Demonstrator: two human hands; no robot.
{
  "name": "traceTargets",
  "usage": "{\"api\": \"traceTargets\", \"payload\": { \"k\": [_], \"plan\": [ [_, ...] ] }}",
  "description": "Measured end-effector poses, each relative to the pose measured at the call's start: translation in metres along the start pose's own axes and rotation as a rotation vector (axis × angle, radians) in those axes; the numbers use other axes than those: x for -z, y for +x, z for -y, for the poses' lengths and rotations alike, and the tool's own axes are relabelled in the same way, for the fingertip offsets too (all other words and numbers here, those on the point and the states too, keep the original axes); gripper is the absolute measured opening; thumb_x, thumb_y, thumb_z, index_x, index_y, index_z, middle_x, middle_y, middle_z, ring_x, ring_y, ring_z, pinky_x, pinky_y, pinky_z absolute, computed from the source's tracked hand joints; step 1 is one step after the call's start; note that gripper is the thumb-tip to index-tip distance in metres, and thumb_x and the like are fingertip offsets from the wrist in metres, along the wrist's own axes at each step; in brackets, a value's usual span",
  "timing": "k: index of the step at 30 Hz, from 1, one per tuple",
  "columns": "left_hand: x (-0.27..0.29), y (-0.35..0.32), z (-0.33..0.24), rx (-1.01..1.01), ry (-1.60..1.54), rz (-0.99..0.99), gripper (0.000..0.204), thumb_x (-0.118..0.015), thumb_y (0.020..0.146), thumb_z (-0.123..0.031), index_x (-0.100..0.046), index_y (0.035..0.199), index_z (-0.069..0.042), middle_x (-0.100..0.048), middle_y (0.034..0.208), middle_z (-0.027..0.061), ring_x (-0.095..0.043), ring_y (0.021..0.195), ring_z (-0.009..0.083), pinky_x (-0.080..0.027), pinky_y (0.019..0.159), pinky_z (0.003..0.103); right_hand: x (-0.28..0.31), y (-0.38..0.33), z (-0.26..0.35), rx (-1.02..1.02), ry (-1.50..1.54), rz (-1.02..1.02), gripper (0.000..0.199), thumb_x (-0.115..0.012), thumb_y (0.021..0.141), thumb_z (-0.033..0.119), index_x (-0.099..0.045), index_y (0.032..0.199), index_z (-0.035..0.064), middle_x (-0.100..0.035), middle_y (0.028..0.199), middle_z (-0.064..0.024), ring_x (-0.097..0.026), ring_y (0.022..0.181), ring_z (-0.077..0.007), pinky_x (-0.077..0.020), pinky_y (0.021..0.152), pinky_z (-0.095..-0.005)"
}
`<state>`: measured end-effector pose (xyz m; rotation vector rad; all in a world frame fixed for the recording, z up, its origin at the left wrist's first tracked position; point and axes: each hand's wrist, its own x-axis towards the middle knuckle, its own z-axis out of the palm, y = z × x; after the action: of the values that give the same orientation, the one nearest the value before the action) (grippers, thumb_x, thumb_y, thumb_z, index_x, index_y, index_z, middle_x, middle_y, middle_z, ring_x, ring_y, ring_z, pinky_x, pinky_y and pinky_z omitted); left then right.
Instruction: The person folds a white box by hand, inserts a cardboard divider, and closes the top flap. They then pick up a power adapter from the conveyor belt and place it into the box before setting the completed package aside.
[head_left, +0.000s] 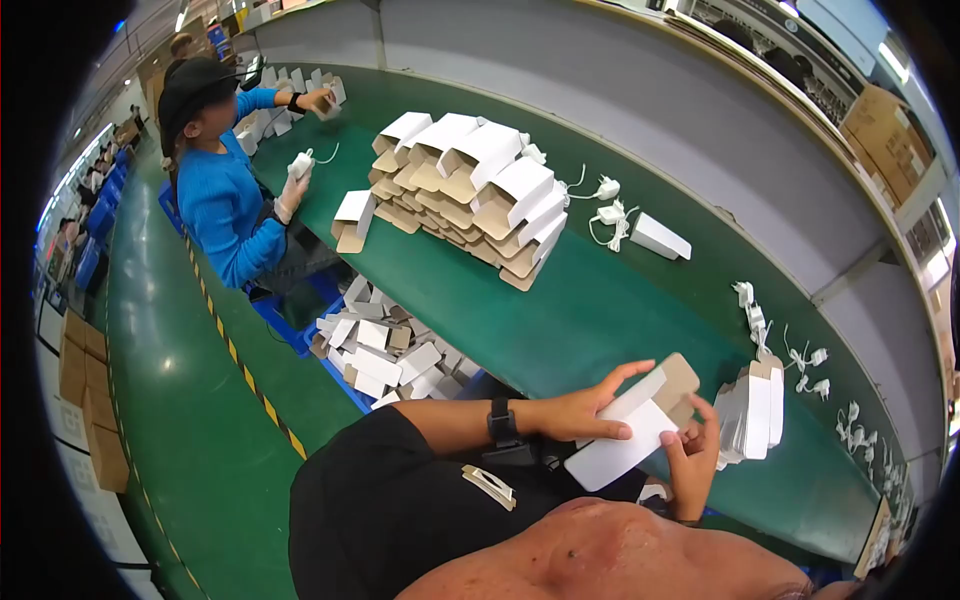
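Just past the table's near edge, both my hands hold a small white carton (622, 455) with brown inner card; its end flap is folded out. My left hand (582, 412) grips its left side, thumb on the white face and forefinger stretched along the far edge. On the right side, my right hand (696, 455) pinches it with the thumb on the front and fingers behind. Right of my hands stands a bundle of flat white cartons (745, 412). Further off to the left rises a stack of opened white cartons (470, 185), their brown flaps facing me.
White chargers with cables (612, 215) lie along the far side of the green table (450, 305); more chargers (755, 318) are at right. A closed white carton (660, 237) lies near them. Below left is a blue bin (365, 395) of cartons. A co-worker (215, 200) in blue sits at left.
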<state>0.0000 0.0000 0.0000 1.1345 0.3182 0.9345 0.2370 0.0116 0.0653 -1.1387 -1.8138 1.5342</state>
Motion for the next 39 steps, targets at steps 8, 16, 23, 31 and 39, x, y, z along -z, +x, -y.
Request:
{"api": "traceTargets", "payload": {
  "k": [8,16,23,31,39],
  "plan": [
    [0.011,-0.02,-0.002,-0.028,0.336,-0.049,0.077,-0.065,0.1,-0.035,-0.017,0.157,-0.017,-0.045,0.142,0.0114,-0.047,0.127,0.0182,-0.042,0.105,0.036,-0.054,0.018,-0.037,0.38,0.089,-0.438,0.032,-0.065,0.096,0.017,-0.064,0.12,-0.0039,-0.063,0.124,-0.0168,-0.06,0.115,-0.024,-0.0455,0.1,-0.0359],
    [-0.015,-0.019,0.025,-0.083,-0.108,-0.111,0.051,-0.057,0.105,-0.022,-0.026,0.144,-0.014,-0.05,0.135,0.0116,-0.052,0.12,0.017,-0.045,0.1,0.034,-0.062,-0.002,-0.055,0.373,0.109,-0.506,0.026,-0.055,0.101,0.018,-0.067,0.11,-0.0041,-0.063,0.128,-0.0185,-0.06,0.114,-0.0257,-0.0433,0.102,-0.0373],
    [-0.004,-0.018,0.011,0.006,0.091,-0.049,0.068,-0.061,0.101,-0.014,-0.015,0.151,-0.015,-0.056,0.13,0.0132,-0.054,0.119,0.0176,-0.047,0.098,0.035,-0.049,0.001,-0.04,0.657,0.012,-0.429,0.022,-0.058,0.099,0.014,-0.07,0.1,-0.0037,-0.07,0.111,-0.0183,-0.065,0.106,-0.0267,-0.0497,0.094,-0.0366],
    [-0.014,-0.013,-0.022,0.068,0.249,-0.055,0.061,-0.066,0.096,-0.006,-0.035,0.149,-0.007,-0.051,0.138,0.0143,-0.054,0.123,0.0243,-0.045,0.102,0.036,-0.044,-0.001,-0.024,0.465,0.026,-0.45,0.014,-0.069,0.089,0.003,-0.074,0.102,-0.0014,-0.072,0.109,-0.0158,-0.067,0.103,-0.0245,-0.0526,0.088,-0.0326],
    [-0.005,-0.023,-0.012,0.072,0.361,-0.054,0.058,-0.063,0.097,-0.005,-0.035,0.148,-0.01,-0.048,0.139,0.0112,-0.05,0.125,0.0186,-0.043,0.103,0.034,-0.043,-0.008,-0.024,0.4,0.133,-0.311,0.021,-0.068,0.09,0.004,-0.074,0.109,-0.0022,-0.071,0.117,-0.0193,-0.066,0.112,-0.0289,-0.0507,0.097,-0.0373]
  ]
}}
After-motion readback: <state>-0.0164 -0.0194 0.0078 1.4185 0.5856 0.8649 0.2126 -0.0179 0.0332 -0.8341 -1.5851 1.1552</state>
